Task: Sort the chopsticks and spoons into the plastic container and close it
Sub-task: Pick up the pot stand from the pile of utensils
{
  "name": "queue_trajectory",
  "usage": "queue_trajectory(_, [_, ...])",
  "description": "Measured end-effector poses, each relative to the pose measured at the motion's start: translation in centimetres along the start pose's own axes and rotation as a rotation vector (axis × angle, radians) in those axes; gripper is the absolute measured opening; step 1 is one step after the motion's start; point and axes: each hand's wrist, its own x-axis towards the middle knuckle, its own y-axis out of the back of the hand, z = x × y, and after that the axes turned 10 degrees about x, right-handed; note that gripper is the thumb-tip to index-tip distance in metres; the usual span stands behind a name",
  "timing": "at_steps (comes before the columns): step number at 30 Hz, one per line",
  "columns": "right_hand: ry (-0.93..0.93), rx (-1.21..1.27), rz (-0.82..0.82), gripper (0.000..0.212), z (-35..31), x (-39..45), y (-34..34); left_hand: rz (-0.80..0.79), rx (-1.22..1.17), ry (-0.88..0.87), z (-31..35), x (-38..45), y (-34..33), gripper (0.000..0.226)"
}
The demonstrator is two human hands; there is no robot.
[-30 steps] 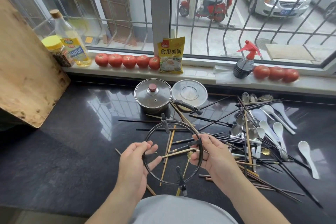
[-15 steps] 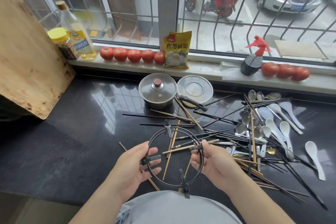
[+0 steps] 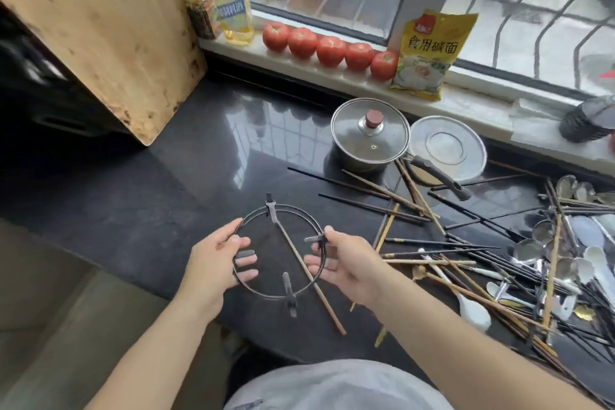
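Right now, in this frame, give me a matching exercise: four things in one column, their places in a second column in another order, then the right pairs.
Things:
1. wire ring stand
2. tomatoes
3. lidded pot
4. wooden cutting board

Places:
A. in a row on the windowsill
B. on the countertop, beside a clear plastic lid
C. leaning at the far left
D. held between both hands

Pairs: 1-D, 2-A, 3-B, 4-C

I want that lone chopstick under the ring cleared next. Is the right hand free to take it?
Probably not yet. The right hand grips the metal ring with the left hand, and the ring hangs over the wooden chopstick. Its lower end lies uncovered nearby.
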Motion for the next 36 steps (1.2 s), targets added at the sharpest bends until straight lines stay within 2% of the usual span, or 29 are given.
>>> queue_trajectory(4, [0.043,-0.079,-0.072,0.019,-0.3,5.1,-8.2,0.089,-0.036,0.02,0.2,7.9,4.6,0.036])
queue_trajectory(6, [0.062,-0.077,-0.09,0.013,-0.2,7.1,-11.3,0.109,0.067,-0.042,0.0,11.6,6.7,0.042])
queue_trajectory(9, [0.08,-0.055,-0.156,0.017,-0.2,8.2,-14.1,0.181,0.738,-0.203,-0.7,14.5,9.4,0.052])
queue_trajectory(10, [0.096,-0.055,-0.167,0.02,-0.2,8.2,-14.4,0.175,0.882,-0.232,-1.0,14.5,9.9,0.056])
queue_trajectory(13, [0.221,-0.148,-0.075,0.041,0.3,7.2,-13.5,0.193,1.172,-0.439,-2.3,13.3,9.7,0.068])
queue_trajectory(14, [0.274,-0.214,-0.023,0.041,0.5,6.5,-12.7,0.176,1.292,-0.552,-2.7,12.6,9.2,0.071])
queue_trajectory(16, [0.315,-0.282,0.03,0.035,1.1,4.9,-10.5,0.043,1.493,-0.738,-3.6,12.2,8.3,0.079])
queue_trajectory(18, [0.298,-0.31,0.051,0.031,1.4,3.2,-8.1,-0.072,1.644,-0.797,-4.8,12.8,7.8,0.083])
queue_trajectory(20, [0.308,-0.361,0.068,0.027,0.9,2.5,-6.2,-0.07,1.719,-0.769,-4.9,13.6,7.3,0.078])
queue_trajectory(21, [0.319,-0.373,0.078,0.026,0.5,2.5,-5.6,-0.018,1.722,-0.733,-4.6,14.1,6.8,0.075])
queue_trajectory(23, [0.348,-0.361,0.091,0.025,-0.7,2.8,-5.2,0.041,1.688,-0.618,-2.6,15.5,5.1,0.071])
queue_trajectory(26, [0.364,-0.352,0.108,0.025,-2.1,3.3,-4.9,0.048,1.574,-0.485,2.6,18.7,1.8,0.073])
queue_trajectory(29, [0.37,-0.369,0.108,0.026,-2.9,3.5,-4.0,0.027,1.443,-0.559,8.4,23.8,0.4,0.08])
queue_trajectory(31, [0.363,-0.384,0.112,0.025,-3.8,3.7,-3.2,0.061,1.418,-0.614,11.6,26.9,0.4,0.073])
queue_trajectory(34, [0.367,-0.37,0.138,0.023,-5.3,4.1,-1.9,0.092,1.633,-0.618,13.5,30.1,1.0,0.047])
queue_trajectory(36, [0.389,-0.329,0.151,0.023,-6.5,4.5,-1.5,0.087,1.766,-0.578,14.0,31.2,1.5,0.043])
